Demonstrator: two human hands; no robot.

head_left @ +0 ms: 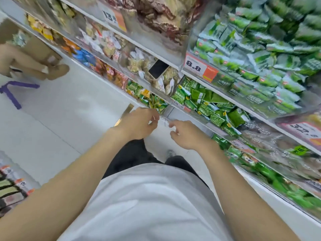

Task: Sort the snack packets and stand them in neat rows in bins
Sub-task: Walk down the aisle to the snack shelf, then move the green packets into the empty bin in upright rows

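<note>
Phone on packets in shelf bin

Upper body: 1 plain shirt, white to pale grey, smooth fabric with soft folds, unmarked across the front in view.

Lower body: trousers, black or very dark, showing as 2 legs past the shirt hem.

Footwear: 1 shoe in view, grey with paler mottling; detail blurred.

Arms: 2 forearms uncovered along all the length in view. Left hand and right hand bare; right fingernails short.
</note>
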